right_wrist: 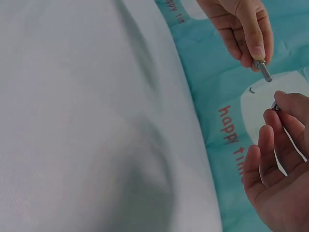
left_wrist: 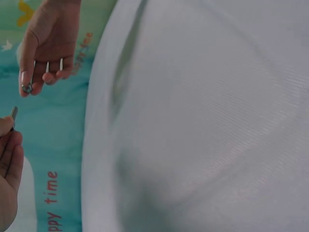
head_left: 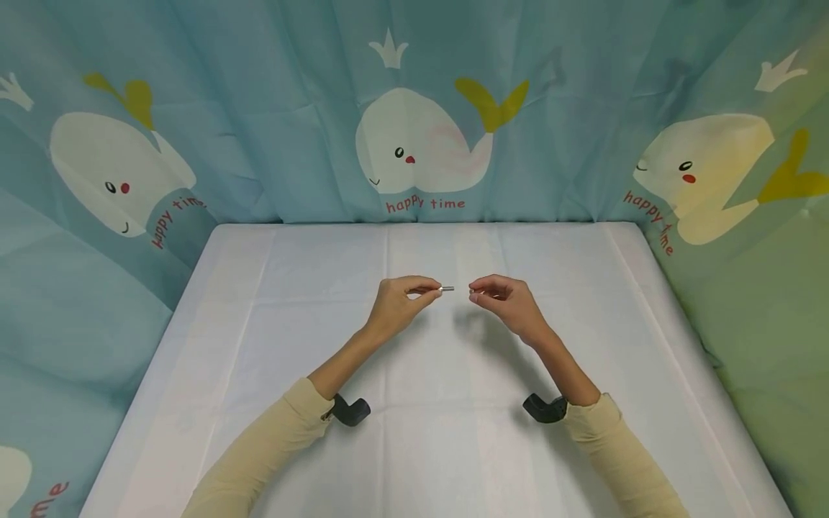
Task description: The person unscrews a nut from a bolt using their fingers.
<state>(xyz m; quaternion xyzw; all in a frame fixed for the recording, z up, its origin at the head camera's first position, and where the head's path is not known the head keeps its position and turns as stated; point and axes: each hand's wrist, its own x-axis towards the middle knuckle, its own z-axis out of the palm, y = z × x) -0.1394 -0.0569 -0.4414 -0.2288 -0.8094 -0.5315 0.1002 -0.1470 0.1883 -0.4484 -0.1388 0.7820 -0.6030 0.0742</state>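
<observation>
My left hand (head_left: 396,305) pinches a small silver bolt (head_left: 448,288) by its head end between thumb and fingertips. The threaded shank (right_wrist: 265,72) points across toward my right hand (head_left: 515,305). Between the right thumb and forefinger I hold a small silver nut (right_wrist: 275,106), with its hole showing in the left wrist view. Its other fingers are spread and loosely bent. A short gap separates the bolt's tip from the nut. Both hands are raised over the table, and my fingertips cover the bolt's head in part.
A white cloth covers the table (head_left: 427,446), with the hands' shadows on it. Blue-green curtains (head_left: 259,144) with whale prints stand along the back and both sides. A black curved device (head_left: 352,411) sits at the left wrist, another (head_left: 545,409) at the right.
</observation>
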